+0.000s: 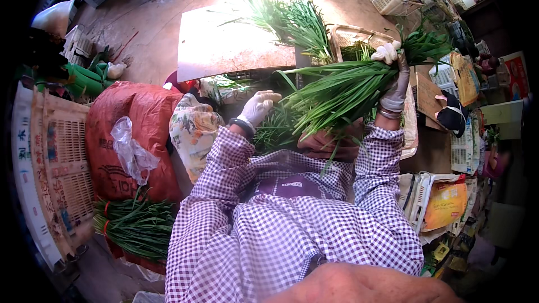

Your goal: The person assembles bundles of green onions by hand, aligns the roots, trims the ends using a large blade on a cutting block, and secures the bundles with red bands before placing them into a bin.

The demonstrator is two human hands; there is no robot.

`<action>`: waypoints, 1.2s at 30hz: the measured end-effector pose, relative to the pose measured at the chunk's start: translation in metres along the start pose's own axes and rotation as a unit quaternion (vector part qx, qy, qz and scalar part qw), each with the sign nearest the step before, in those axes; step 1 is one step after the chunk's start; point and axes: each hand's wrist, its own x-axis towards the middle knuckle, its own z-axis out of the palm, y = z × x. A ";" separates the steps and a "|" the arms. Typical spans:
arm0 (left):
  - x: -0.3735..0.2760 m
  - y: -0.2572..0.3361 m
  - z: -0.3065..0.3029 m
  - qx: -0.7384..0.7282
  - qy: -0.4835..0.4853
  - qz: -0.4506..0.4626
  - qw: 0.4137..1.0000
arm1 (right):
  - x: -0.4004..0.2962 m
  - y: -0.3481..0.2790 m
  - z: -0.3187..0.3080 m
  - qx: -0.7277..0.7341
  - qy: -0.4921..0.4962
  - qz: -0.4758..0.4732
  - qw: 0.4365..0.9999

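My right hand (393,71), in a pale glove, grips a thick bunch of long green leafy stems (345,92), which look like garlic chives. The pale ends fan out down and to the left; the dark leaf tips stick out beyond the hand at upper right. My left hand (257,107), also gloved, hovers left of the bunch's pale ends with its fingers curled. Whether it pinches anything is too small to tell. More greens (276,130) lie below it, near my lap. Another pile of stems (294,25) rests on a pale board (231,44) in front.
Behind the bunch stands a plastic crate (358,33) with greens. To the left are a red woven sack (134,134), tied bundles of greens (134,227) and upright crates (63,168). At right lie a printed bag (444,202) and a cardboard piece (427,99).
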 end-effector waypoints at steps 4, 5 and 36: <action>0.007 0.044 0.006 -0.238 0.027 -0.137 0.961 | 0.008 0.018 -0.003 -0.073 -0.002 -0.011 0.997; 0.008 0.052 0.010 -0.248 0.042 -0.163 0.954 | 0.009 0.022 -0.002 -0.095 -0.021 -0.016 0.995; 0.015 0.142 -0.096 -0.421 0.329 -0.078 0.842 | 0.009 0.163 0.044 -0.686 -0.191 -0.163 0.683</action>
